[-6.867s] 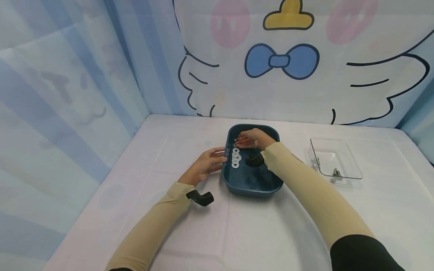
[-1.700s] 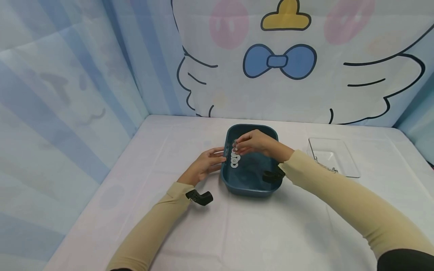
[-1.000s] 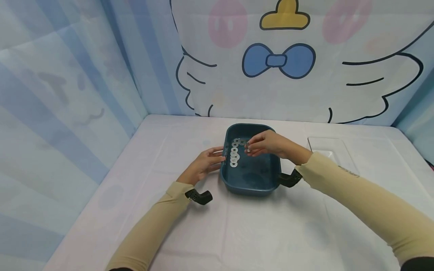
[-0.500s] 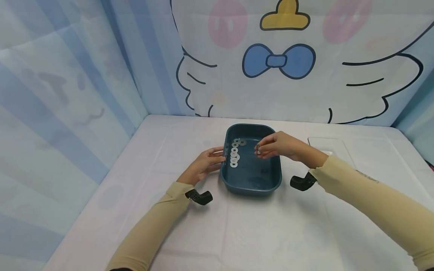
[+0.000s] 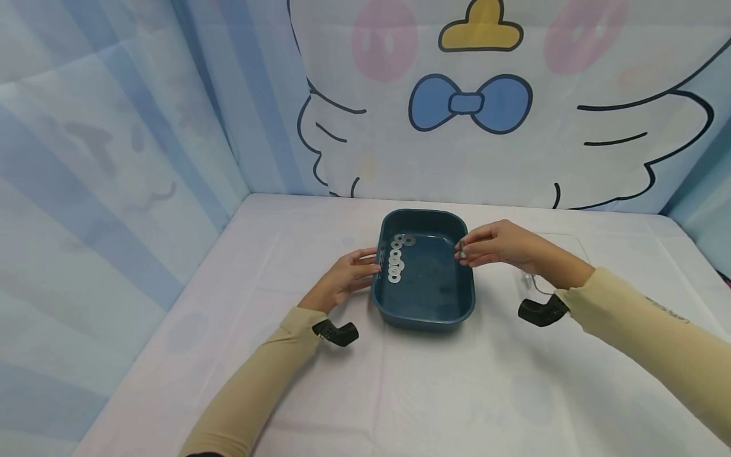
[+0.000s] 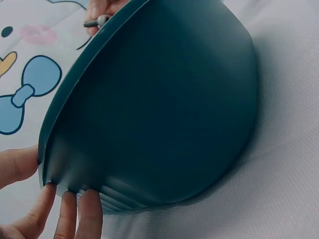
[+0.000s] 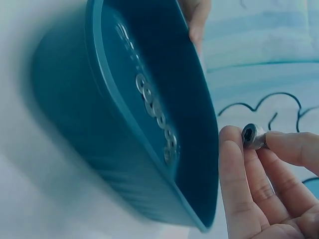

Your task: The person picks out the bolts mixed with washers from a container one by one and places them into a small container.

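Observation:
My right hand [image 5: 502, 246] pinches a small metal socket-head bolt [image 7: 254, 137] between thumb and fingertips, just over the right rim of the dark blue-green tray [image 5: 428, 292]. The hex recess in the bolt's head shows in the right wrist view. Inside the tray, along its left side, several flat metal washers [image 5: 395, 261] lie in an overlapping row that bends right at the far end. My left hand [image 5: 341, 277] rests against the tray's left wall with its fingers fairly straight. In the left wrist view its fingertips [image 6: 90, 199] touch the outer wall and the thumb meets the rim.
To the right of the tray stands a clear plastic box [image 5: 531, 279], largely covered by my right hand and forearm. A white cloth [image 5: 445, 393] covers the table. Printed curtains [image 5: 474, 165] hang behind and at the left.
My right hand has moved right from the far end of the washer row to the tray's right rim, holding the bolt and uncovering the washers. The left hand has stayed in place.

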Demonstrator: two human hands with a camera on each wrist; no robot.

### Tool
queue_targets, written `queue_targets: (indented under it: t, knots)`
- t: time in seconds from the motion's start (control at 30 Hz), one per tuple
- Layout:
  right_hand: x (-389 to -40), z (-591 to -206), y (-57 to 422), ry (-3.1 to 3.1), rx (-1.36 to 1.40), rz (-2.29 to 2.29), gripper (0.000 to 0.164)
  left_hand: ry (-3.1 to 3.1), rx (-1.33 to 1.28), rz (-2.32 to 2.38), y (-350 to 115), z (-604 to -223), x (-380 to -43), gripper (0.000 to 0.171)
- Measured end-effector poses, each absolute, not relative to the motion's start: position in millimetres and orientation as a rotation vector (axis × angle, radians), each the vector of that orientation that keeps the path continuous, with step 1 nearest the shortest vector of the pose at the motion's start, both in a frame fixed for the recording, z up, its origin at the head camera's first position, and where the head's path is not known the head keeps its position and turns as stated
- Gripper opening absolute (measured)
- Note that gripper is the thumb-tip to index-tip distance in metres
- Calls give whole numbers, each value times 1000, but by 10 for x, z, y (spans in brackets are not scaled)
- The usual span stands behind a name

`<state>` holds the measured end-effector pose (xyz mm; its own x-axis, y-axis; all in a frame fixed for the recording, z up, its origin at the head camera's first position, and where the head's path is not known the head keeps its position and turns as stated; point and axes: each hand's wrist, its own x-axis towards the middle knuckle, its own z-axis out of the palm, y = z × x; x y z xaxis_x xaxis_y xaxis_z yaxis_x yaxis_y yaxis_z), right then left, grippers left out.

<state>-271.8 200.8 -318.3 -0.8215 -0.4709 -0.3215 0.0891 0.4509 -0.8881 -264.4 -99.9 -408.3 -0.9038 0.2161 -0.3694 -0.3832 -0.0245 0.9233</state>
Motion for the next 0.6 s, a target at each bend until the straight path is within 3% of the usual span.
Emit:
queue_targets:
  t: [0.17, 0.43, 0.6]
  knots:
    - [-2706, -3144, 2160, 2181, -281, -1405, 42, 1835, -174, 1995, -997, -4081, -2645, 50]
    - [-2708, -3105, 2393, 2202, -304, -1426, 21, 1840, -154, 2009, -1000, -4088, -2641, 50]
    - [-2728, -3103, 2528, 2227, -289, -1434, 19, 1826, -146, 2019, -994, -4091, -2644, 51]
